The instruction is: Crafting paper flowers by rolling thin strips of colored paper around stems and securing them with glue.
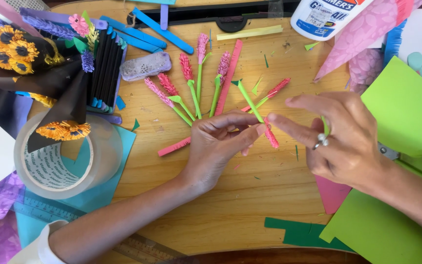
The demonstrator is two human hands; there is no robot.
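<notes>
Paper flower [260, 116], green stem with pink fringe: table [230, 205] centre, pinched by left hand [216, 146] and right hand [340, 137] fingertips. Finished flowers [191, 83] fanned at 12 o'clock; tape roll [57, 164] at 9 o'clock.

- One head-worn camera is looking almost straight down on the wooden counter [230, 205] from close above.
- It is facing away from the wearer: both forearms are entering from the bottom edge, the left hand [216, 146] from lower left, the right hand [343, 137] from lower right.
- The hands are sitting near the middle of the frame, filling much of it.
- The counter's far edge is showing along the top; paper is running off every side.
- No second view is sharing the scene.
</notes>
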